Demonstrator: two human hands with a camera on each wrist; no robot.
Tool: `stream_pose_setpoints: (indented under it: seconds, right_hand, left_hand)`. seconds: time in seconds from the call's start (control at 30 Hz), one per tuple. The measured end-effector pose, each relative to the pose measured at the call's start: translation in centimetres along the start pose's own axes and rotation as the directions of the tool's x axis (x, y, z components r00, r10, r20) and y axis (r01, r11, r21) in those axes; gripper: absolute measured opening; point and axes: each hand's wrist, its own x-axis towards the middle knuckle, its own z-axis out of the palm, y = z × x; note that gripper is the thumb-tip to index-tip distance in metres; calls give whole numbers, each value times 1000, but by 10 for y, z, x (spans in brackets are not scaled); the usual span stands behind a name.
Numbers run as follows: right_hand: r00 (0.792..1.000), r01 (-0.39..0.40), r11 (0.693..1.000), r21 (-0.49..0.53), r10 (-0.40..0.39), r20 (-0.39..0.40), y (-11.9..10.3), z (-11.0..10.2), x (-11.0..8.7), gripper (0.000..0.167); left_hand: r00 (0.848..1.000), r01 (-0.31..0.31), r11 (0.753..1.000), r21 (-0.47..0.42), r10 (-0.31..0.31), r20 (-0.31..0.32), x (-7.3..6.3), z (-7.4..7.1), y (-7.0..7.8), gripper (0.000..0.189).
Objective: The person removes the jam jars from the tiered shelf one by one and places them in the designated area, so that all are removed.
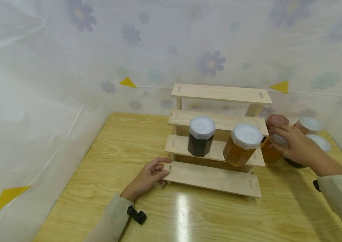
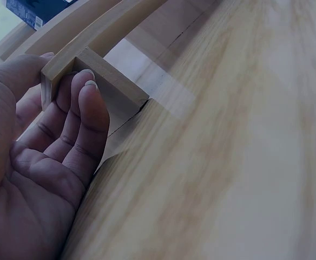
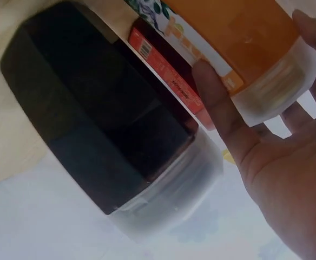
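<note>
Nearest: wooden stand, gripped at the left end of its lowest step by the left hand, probably for steadiness. One step higher, dark jar and amber jar, set apart, perhaps for easy viewing. Toward the right edge of the worktop: orange jar, held from above in the right hand, perhaps because of crowding. Beyond, toward the far right corner: red-topped jar.
</note>
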Motion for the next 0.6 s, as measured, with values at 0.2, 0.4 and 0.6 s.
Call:
stream_pose_setpoints:
  seconds: [0.2,0.4,0.6]
  right_hand:
    - [999,-21,998,60,22,-29,-4,0,-4,46]
    - [999,-38,996,84,41,-33,-7,-9,-5,45]
    - [995,-43,990,131,53,-80,-12,-23,-1,54]
  left_hand:
    - [1000,-1,1000,-5,1,-8,0,0,-1,44]
    - [1000,1,1000,-6,-1,-6,0,1,-1,44]
    - [1000,-4,1000,-6,4,-3,0,1,0,43]
